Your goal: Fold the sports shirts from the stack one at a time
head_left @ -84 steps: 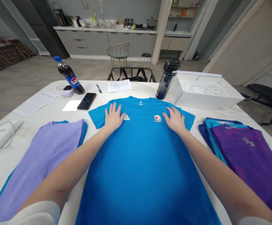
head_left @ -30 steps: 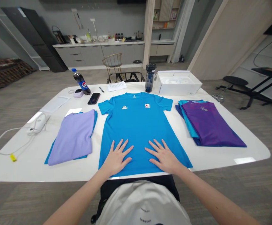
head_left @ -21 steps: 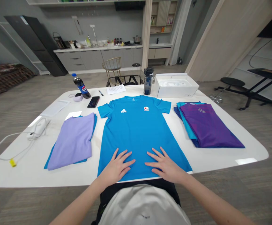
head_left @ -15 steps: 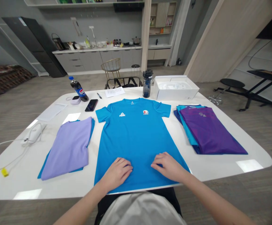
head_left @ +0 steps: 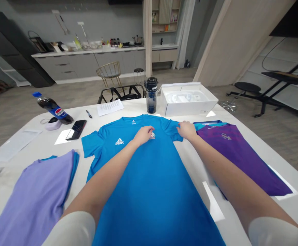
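Note:
A blue short-sleeved T-shirt (head_left: 149, 174) lies spread flat on the table, its collar away from me. White lettering marks one side of its chest. My left hand (head_left: 144, 135) is over the chest, partly covering the round badge (head_left: 152, 135). Its fingers are curled together, and what lies under the fingertips is hidden. At the right sleeve, my right hand (head_left: 187, 130) has its fingers bent in a pinch on the sleeve's outer edge. A folded lilac garment (head_left: 39, 191) rests left of the shirt, and folded purple clothing (head_left: 231, 150) lies to the right.
Along the table's far side stand a dark water bottle (head_left: 151, 97) and an open white box (head_left: 187, 99). A tilted-looking cola bottle (head_left: 55, 110), a phone (head_left: 76, 130), a pen (head_left: 88, 113) and papers (head_left: 110, 107) are at the left. A gold chair (head_left: 109, 71) stands beyond.
Both hands have moved from the shirt's near hem toward its far end, the left to the chest badge, the right to the right sleeve. My view has shifted forward and right.

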`<state>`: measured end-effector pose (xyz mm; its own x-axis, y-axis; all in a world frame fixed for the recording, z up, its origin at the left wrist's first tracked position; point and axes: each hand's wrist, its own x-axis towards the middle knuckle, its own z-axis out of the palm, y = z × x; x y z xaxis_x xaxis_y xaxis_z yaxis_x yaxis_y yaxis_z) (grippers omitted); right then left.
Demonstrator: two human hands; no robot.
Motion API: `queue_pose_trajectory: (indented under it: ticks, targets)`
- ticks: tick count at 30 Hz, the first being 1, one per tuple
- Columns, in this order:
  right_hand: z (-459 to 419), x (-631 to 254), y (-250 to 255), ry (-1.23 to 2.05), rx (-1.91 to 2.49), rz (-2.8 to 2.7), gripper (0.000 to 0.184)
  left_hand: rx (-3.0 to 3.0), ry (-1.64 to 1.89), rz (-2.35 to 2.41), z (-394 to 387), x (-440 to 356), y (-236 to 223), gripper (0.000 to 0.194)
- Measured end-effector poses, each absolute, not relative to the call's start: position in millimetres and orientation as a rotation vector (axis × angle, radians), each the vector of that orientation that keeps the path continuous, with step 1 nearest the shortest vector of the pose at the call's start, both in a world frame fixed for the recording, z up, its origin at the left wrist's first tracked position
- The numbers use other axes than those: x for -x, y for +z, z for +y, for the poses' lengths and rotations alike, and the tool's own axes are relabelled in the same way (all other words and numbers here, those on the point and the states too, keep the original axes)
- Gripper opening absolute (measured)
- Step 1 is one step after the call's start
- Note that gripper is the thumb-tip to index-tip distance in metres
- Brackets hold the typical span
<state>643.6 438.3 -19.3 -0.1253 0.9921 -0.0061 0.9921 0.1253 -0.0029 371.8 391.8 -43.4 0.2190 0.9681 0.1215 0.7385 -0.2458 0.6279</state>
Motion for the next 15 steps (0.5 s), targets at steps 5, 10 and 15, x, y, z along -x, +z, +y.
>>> queue_pose_trajectory:
  ticks: [5, 10, 15]
  targets:
    - [469, -651, -49, 0.186, -2.074, 2.359, 0.038, -1.919, 0.648, 1.795, 485, -392, -62, 0.034]
    - [480, -656, -51, 0.179, -2.066, 2.365, 0.04, -1.924, 0.474, 2.004, 533, -396, -70, 0.038]
    - [478, -662, -39, 0.197, -2.011, 2.309, 0.034, -1.978, 0.348, 1.985, 548, -398, -75, 0.03]
